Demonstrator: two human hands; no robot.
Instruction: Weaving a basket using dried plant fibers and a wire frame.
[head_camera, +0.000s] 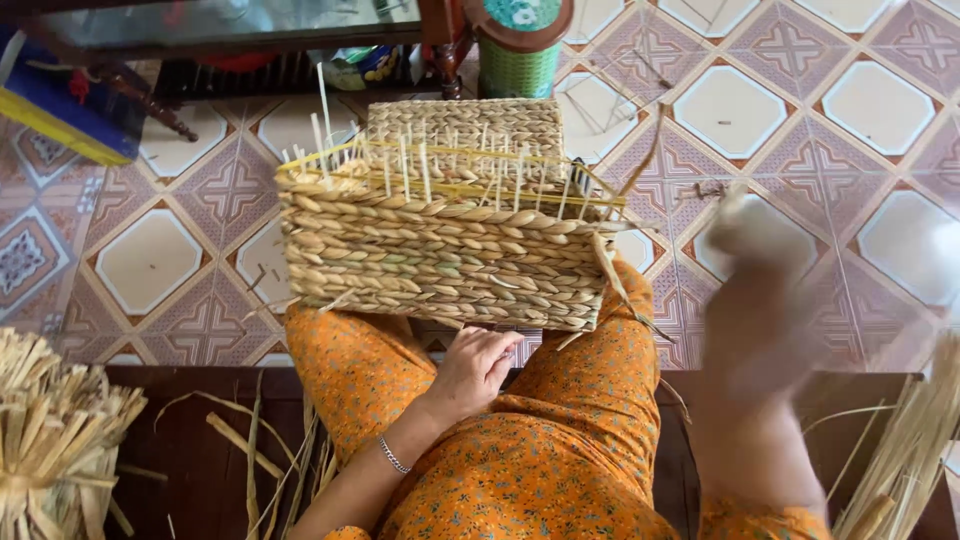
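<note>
Your left hand (478, 365), fingers curled loosely, steadies the half-woven basket (440, 255) on your knees at frame centre, while your blurred right hand (760, 300), grip unreadable, could drag the loose strand (612, 270) slack

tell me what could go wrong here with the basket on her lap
1. The half-woven basket sits on the knees with only the left hand under its lower edge; it could tip forward onto the tiled floor.
2. The right hand is a motion blur, off the basket, so it steadies nothing.
3. The upright stakes stick up bare and could snap or poke a hand.
</note>
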